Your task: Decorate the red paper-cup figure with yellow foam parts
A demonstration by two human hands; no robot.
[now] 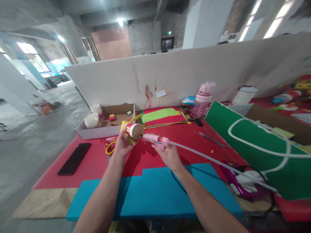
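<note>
My left hand (123,144) is closed around a paper cup (136,131) tipped on its side, its brown round end turned to the right. Yellow folded paper strips (136,118) stick out from the cup above and below. In my right hand (170,157) is a pink hot glue gun (155,139), its nozzle at the cup's brown end; whether it touches I cannot tell. A long translucent glue stick (209,158) runs out of the gun's back toward the lower right. Yellow-handled scissors (110,148) lie just left of my left wrist.
A black phone (74,159) lies at the left. Behind it a white box (104,131) holds paper cups (91,120). Coloured paper sheets (161,116) and a pink bottle (203,98) stand at the back. A green board (243,139) with a white tube and a purple device (239,183) are at the right.
</note>
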